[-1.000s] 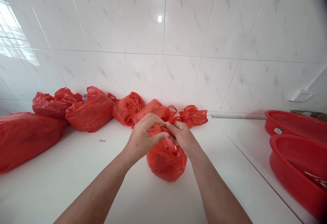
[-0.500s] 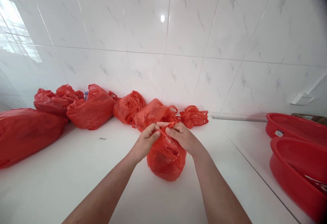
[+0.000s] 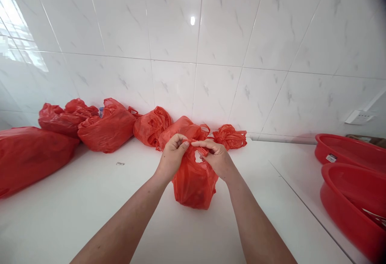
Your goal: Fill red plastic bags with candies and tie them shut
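A red plastic bag (image 3: 195,187) with something dark inside hangs or stands at the middle of the white table, right below my hands. My left hand (image 3: 174,155) pinches the bag's top between thumb and forefinger. On the other side, my right hand (image 3: 217,157) grips a twisted strip of the bag, one of its handles, with the forefinger stretched toward my left thumb. A gap shows between the handle and the bag's mouth. What lies inside cannot be made out through the film.
Along the tiled wall sit several red bags, among them a bulging bag (image 3: 107,129), a rolled bag (image 3: 152,125) and a crumpled bag (image 3: 230,136). A large full bag (image 3: 33,157) lies at left. Red plastic baskets (image 3: 346,199) stand at right, near a wall socket (image 3: 360,117).
My hands have risen slightly and the bag's top is pulled up and stretched between them. The bag's body has become narrower and more angular. My right fingers have shifted along the handle.
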Demonstrator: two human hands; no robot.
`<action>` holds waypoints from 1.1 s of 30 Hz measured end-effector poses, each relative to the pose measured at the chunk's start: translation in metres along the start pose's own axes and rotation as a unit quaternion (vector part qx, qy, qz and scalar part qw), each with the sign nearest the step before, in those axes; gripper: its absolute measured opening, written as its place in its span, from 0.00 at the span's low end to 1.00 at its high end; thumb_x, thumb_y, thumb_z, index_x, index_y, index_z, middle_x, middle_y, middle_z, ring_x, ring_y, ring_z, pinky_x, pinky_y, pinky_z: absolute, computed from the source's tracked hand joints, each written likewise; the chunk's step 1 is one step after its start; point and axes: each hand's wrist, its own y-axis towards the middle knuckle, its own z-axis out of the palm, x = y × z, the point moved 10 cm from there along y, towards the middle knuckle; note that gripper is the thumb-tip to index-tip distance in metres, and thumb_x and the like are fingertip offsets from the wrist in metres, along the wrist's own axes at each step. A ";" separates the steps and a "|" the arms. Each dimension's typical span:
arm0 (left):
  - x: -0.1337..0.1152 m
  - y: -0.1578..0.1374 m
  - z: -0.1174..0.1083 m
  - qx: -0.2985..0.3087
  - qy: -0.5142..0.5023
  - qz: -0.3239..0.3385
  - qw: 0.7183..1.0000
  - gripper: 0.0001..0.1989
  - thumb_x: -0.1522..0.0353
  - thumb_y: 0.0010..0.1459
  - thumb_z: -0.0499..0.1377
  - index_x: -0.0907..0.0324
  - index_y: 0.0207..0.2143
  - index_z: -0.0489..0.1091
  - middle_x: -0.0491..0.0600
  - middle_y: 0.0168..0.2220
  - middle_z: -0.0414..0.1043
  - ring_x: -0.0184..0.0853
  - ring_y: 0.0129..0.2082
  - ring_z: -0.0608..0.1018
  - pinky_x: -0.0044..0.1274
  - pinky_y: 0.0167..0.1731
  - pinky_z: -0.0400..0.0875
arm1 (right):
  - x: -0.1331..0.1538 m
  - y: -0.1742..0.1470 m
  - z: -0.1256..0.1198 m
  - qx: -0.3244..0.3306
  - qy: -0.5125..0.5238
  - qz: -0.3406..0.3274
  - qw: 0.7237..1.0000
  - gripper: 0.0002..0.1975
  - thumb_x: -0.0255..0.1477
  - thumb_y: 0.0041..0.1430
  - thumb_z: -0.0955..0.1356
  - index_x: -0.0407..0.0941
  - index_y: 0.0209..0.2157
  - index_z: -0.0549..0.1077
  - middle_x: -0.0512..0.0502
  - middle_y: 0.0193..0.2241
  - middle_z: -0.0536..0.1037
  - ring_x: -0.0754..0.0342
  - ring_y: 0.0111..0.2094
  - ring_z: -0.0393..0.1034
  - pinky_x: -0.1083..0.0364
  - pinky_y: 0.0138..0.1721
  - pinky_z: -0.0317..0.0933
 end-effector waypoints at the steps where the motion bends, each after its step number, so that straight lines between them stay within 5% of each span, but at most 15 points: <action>1: -0.007 0.001 0.001 -0.006 -0.009 0.015 1.000 0.06 0.64 0.56 0.56 0.57 0.32 0.63 0.42 0.29 0.65 0.27 0.28 0.68 0.19 0.30 0.63 | 0.002 0.000 -0.002 -0.009 0.004 -0.014 1.000 0.16 0.25 0.53 0.64 0.51 0.42 0.75 0.50 0.31 0.69 0.57 0.33 0.64 0.56 0.36 0.62; 7: -0.007 -0.007 0.000 -0.030 -0.034 0.019 0.999 0.05 0.66 0.54 0.58 0.58 0.32 0.65 0.42 0.30 0.67 0.27 0.30 0.69 0.19 0.33 0.63 | -0.003 -0.001 0.002 0.036 0.037 0.032 0.998 0.15 0.30 0.57 0.62 0.50 0.43 0.75 0.49 0.38 0.73 0.57 0.32 0.68 0.53 0.38 0.63; 11: 0.011 -0.014 -0.008 -0.036 -0.044 -0.011 0.998 0.06 0.65 0.53 0.59 0.58 0.31 0.66 0.41 0.28 0.67 0.26 0.28 0.69 0.19 0.31 0.62 | 0.001 -0.004 0.009 0.084 0.026 0.034 0.996 0.18 0.34 0.62 0.57 0.49 0.42 0.76 0.48 0.39 0.75 0.52 0.47 0.65 0.50 0.51 0.56; 14: 0.014 -0.015 -0.010 -0.037 -0.041 -0.015 0.998 0.07 0.65 0.51 0.60 0.58 0.31 0.67 0.41 0.27 0.67 0.26 0.27 0.68 0.19 0.30 0.62 | -0.009 -0.005 0.012 0.089 0.013 0.061 0.994 0.15 0.34 0.57 0.63 0.48 0.45 0.73 0.49 0.35 0.74 0.53 0.40 0.67 0.51 0.45 0.60; 19: 0.007 -0.017 -0.010 -0.039 -0.012 -0.009 0.999 0.06 0.66 0.51 0.60 0.59 0.30 0.66 0.41 0.28 0.66 0.26 0.27 0.67 0.18 0.30 0.62 | -0.024 -0.002 0.006 0.038 -0.035 0.080 0.995 0.26 0.29 0.49 0.68 0.51 0.52 0.65 0.53 0.31 0.69 0.57 0.32 0.64 0.55 0.36 0.61; 25: 0.006 -0.023 0.005 0.014 0.066 -0.003 0.998 0.03 0.68 0.53 0.58 0.59 0.30 0.66 0.41 0.27 0.64 0.26 0.25 0.65 0.18 0.27 0.60 | -0.034 -0.002 -0.008 -0.038 -0.142 0.120 0.982 0.11 0.34 0.52 0.65 0.48 0.37 0.74 0.53 0.26 0.72 0.57 0.27 0.64 0.57 0.28 0.57; 29: 0.011 -0.024 0.006 0.016 0.112 -0.001 0.994 0.02 0.69 0.53 0.57 0.58 0.30 0.66 0.42 0.28 0.65 0.26 0.26 0.65 0.19 0.27 0.60 | -0.033 0.000 -0.007 -0.027 -0.108 0.111 0.987 0.17 0.25 0.50 0.60 0.48 0.39 0.75 0.53 0.23 0.73 0.58 0.23 0.64 0.58 0.26 0.56; 33: 0.005 -0.025 0.003 0.008 0.175 0.037 0.984 0.01 0.70 0.54 0.56 0.57 0.31 0.65 0.43 0.31 0.66 0.29 0.30 0.67 0.21 0.30 0.62 | -0.032 0.001 -0.011 -0.036 0.005 0.114 0.993 0.16 0.28 0.51 0.62 0.47 0.40 0.75 0.50 0.33 0.77 0.57 0.30 0.68 0.56 0.34 0.61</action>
